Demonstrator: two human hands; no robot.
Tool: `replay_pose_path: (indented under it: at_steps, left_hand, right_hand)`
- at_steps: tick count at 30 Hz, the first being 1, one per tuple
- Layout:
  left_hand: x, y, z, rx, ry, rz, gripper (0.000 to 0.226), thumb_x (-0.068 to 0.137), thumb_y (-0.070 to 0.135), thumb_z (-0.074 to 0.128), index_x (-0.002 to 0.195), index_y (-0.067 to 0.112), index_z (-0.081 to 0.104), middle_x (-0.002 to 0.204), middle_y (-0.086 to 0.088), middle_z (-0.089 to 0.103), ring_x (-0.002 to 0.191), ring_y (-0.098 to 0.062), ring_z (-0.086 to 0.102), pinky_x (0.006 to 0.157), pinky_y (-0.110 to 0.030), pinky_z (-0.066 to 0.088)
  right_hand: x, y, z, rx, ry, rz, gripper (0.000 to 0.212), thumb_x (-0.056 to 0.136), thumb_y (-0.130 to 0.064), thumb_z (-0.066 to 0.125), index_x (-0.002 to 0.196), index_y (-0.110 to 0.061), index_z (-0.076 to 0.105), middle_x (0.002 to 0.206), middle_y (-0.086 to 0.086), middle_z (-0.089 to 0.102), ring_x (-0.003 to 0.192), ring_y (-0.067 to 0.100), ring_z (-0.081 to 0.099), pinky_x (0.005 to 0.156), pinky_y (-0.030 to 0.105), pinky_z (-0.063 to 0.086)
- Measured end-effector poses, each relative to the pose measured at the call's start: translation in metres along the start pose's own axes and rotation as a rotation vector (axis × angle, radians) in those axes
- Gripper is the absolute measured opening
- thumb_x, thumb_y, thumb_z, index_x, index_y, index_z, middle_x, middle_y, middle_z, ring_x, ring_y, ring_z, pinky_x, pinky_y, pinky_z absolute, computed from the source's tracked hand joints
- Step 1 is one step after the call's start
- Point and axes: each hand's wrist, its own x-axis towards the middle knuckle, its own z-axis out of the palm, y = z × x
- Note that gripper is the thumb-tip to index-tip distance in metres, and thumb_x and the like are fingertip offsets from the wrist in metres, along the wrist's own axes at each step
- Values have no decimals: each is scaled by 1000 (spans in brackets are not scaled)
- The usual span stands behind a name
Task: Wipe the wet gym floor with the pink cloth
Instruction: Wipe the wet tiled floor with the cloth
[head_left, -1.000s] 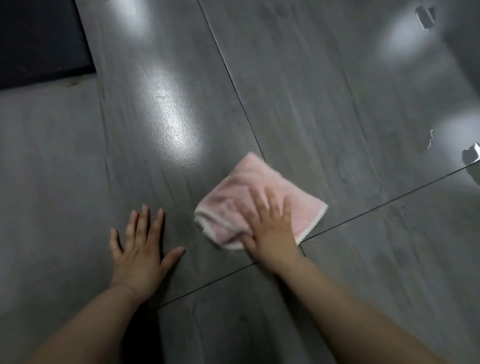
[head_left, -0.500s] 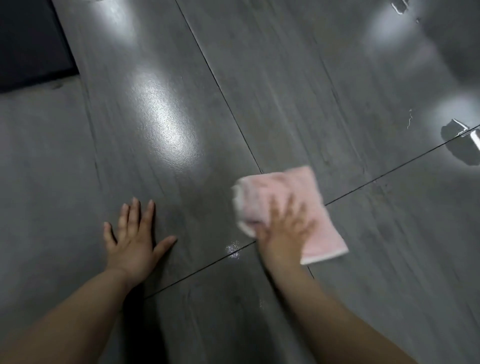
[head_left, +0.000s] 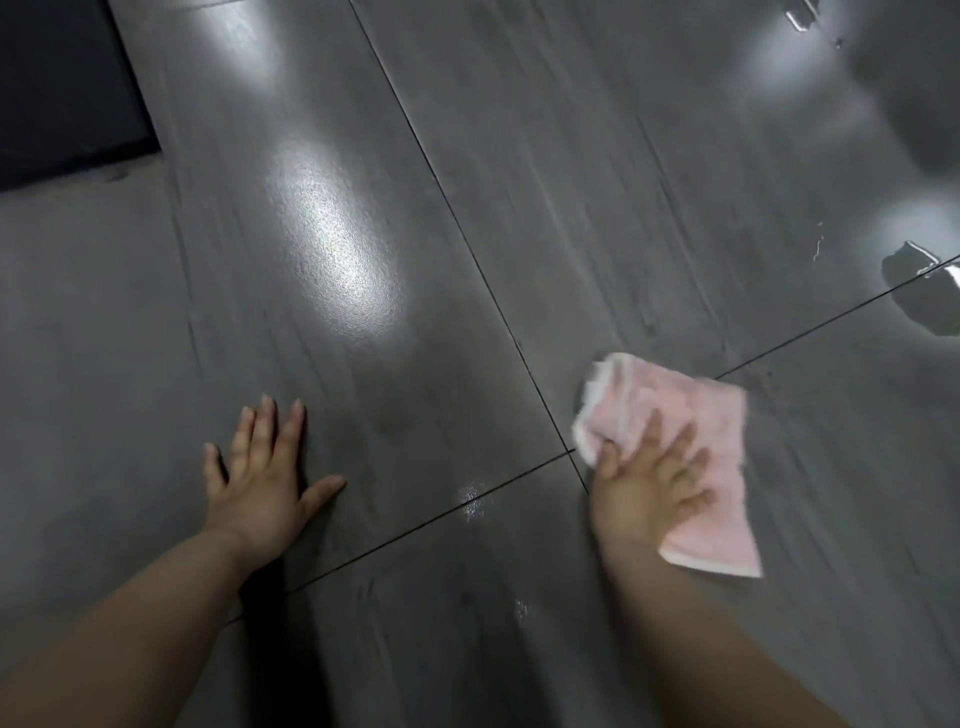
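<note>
The pink cloth (head_left: 711, 415) has slid to the right across the floor (head_left: 467, 208), from left of the tile joint to just past it, so the wipe is working toward the puddle (head_left: 919, 296) at the far right (well apart from the cloth). A small wet glint (head_left: 470, 499) sits on the joint behind it and likely needs another pass. The right hand (head_left: 649, 488) has no closed grip: its fingers are spread flat, pressing the cloth down. The left hand (head_left: 260, 478) lies flat on bare floor, holding nothing.

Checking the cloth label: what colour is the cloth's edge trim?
White, bordering the pink cloth; seen best in the head view.
</note>
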Motion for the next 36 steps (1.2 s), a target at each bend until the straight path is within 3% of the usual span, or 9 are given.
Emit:
replay_pose_path:
  at_steps: [3,7,14,16,23,25,30,34,36]
  left_hand:
    - [-1,2,-1,0,-5,-6,82,86,46,47,142,24,-9,154,-3,-17,141,-18,-19,115,-44,-10]
    - [-1,1,-2,-4,-7,-6,83,85,46,48,142,26,-9,154,-2,-17,141,-17,-19,115,-43,-9]
    - [0,2,-3,20,-38,-11,84,86,46,46,142,24,-12,153,-4,-20,141,-18,-22,115,-44,-10]
    - [-1,3,-2,18,-42,-17,84,86,46,46,142,23,-12,153,-4,-21,141,-18,-21,115,-44,-9]
    - [-1,2,-3,8,-27,-16,84,86,46,47,142,24,-12,154,-3,-19,141,-17,-21,115,-43,-9]
    - [0,2,-4,15,-21,-14,83,85,46,47,142,24,-10,154,-4,-18,141,-18,-19,115,-44,-8]
    - [0,2,-3,16,-26,-12,83,86,46,46,142,23,-11,154,-5,-18,141,-18,-20,115,-44,-9]
    - [1,-1,-4,22,-51,-12,83,86,46,45,142,24,-12,153,-5,-20,140,-18,-22,114,-44,-12]
    - [0,0,-3,16,-45,-9,83,86,46,46,142,24,-11,154,-4,-19,141,-18,-21,114,-43,-12]
  right_hand:
    - [-43,-47,29,-116,32,-562,62,67,-42,37,124,-20,46,130,19,54,122,43,39,104,58,20]
    - [-48,-20,27,-145,-50,-1027,66,63,-45,39,126,-27,39,136,6,43,135,26,21,109,42,3]
    - [-24,46,0,114,29,118,93,65,-59,11,142,-11,32,153,16,22,141,39,12,112,53,5]
    - [-31,7,3,116,12,156,89,68,-59,13,144,-14,29,154,14,17,141,39,10,112,54,4]
    - [-24,-28,23,-214,38,-1094,62,64,-45,35,121,-22,41,130,7,50,118,29,35,105,46,11]
    - [9,-1,15,-208,136,-892,62,67,-42,35,124,-17,43,125,14,59,120,32,34,102,43,15]
    - [19,15,-9,125,-22,62,80,74,-51,24,146,-15,22,157,10,9,144,32,0,114,48,-4]
    - [-45,-26,28,-47,64,-565,66,73,-48,34,132,-19,41,147,15,29,135,37,23,109,53,10]
    - [-72,-24,38,-145,1,-970,65,68,-49,38,128,-24,38,149,7,22,142,29,5,113,46,-1]
